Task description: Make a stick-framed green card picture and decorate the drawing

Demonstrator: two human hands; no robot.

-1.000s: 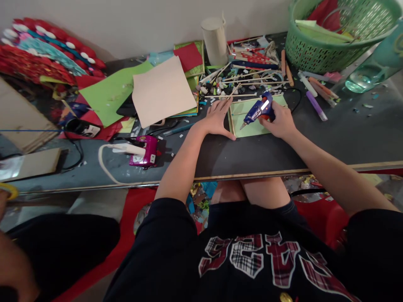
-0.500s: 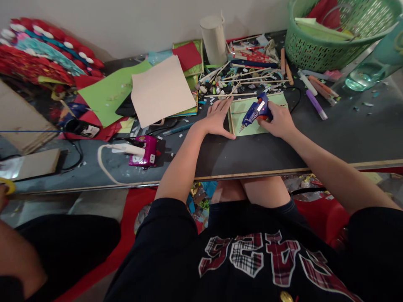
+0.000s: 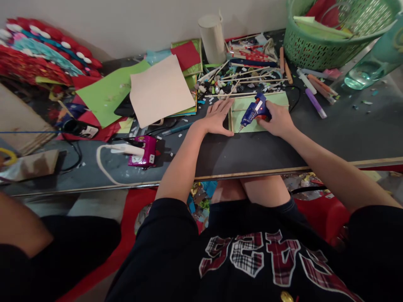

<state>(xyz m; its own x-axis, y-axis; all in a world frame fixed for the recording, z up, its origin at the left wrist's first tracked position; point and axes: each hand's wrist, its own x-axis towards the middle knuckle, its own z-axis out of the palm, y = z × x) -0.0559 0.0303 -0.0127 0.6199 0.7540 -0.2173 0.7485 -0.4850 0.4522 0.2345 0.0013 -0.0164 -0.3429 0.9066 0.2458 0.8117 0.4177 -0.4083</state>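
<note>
A light green sheet [image 3: 273, 100] lies on the dark table, with thin wooden sticks along its left and top edges. My right hand [image 3: 278, 119] is wrapped round the handle of a blue glue gun [image 3: 252, 111]. The gun's metal nozzle points down and left, over the sheet's lower left part. Spread flat at the sheet's left edge, my left hand [image 3: 218, 119] has its thumb and fingertips by the stick [image 3: 231, 119] there. Nothing shows in its grip.
Loose sticks and pebbles [image 3: 220, 84] lie behind the sheet. A green basket [image 3: 310, 52], a bottle [image 3: 362, 75] and markers [image 3: 315, 103] are at the right. Coloured papers [image 3: 162, 92] and a magenta power adapter [image 3: 147, 151] are at the left, beside another person's arm [image 3: 22, 222].
The glue gun and both hands have barely moved; the nozzle is slightly further left. At the far left, the other person's arm and a yellow ring have shifted upward.
</note>
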